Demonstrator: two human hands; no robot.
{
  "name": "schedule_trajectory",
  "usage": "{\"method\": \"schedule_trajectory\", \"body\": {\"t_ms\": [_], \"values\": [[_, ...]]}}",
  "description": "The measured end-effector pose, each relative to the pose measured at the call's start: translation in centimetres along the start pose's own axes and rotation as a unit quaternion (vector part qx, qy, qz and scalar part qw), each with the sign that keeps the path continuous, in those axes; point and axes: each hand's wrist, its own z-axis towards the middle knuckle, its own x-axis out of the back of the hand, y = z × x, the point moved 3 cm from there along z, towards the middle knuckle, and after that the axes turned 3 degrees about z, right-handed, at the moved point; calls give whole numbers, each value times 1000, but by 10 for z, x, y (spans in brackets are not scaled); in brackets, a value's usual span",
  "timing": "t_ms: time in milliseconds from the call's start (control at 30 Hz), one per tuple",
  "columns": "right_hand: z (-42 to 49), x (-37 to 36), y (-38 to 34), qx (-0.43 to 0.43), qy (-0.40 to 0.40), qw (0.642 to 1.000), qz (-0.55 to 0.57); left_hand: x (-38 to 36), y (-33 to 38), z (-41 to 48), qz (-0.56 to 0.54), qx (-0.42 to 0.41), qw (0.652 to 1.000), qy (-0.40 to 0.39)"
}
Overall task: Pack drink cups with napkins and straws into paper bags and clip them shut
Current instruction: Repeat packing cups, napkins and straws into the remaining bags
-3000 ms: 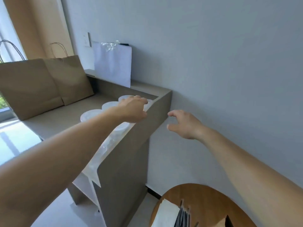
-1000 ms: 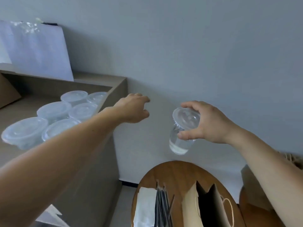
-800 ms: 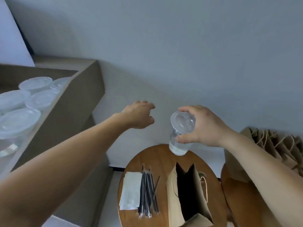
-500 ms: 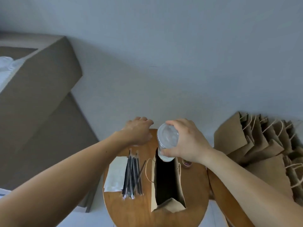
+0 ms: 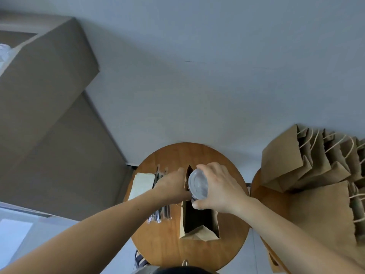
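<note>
Over the round wooden table [image 5: 158,244], right hand [image 5: 221,188] gripped a clear lidded plastic cup [image 5: 197,183] round its top, just above the open brown paper bag [image 5: 199,232]. Left hand [image 5: 173,186] sat at the bag's left edge, grip unclear. Thin dark straws [image 5: 161,212] and a flat white napkin [image 5: 141,184] lay left of the bag.

Takeaway drink-packing corner: round wooden table [image 5: 167,250] bearing straws [image 5: 162,212] and napkins [image 5: 141,184], stacked paper bags [image 5: 316,204], grey counter [image 5: 49,95].

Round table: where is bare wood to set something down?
Free: the near strip in front of the open paper bag, and the far arc behind it. Crowded: napkins and straws on the left, left hand and right hand at the bag.
</note>
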Motion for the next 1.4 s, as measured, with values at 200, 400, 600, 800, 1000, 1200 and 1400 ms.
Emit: {"method": "schedule_trajectory", "body": {"t_ms": [200, 400, 600, 800, 1000, 1200, 1400], "values": [[6, -35, 1, -31, -79, 993, -76, -46, -33, -23, -153, 91, 984, 11], [20, -62, 1, -29, -127, 973, -190, -73, -42, -26, -222, 83, 970, -46], [35, -79, 7, -80, -135, 975, -156, -58, -46, -19, -324, 99, 940, -36], [38, -98, 24, -104, -153, 978, -97, -43, -67, -28, -338, 105, 935, -15], [50, -142, 39, -167, -164, 970, -60, -44, -84, -38, -318, 119, 940, -17], [60, -185, 46, -158, -178, 969, -67, -43, -86, -43, -313, 142, 939, -10], [61, -206, 39, -127, -166, 971, -112, -40, -84, -42, -314, 137, 939, -8]]}}
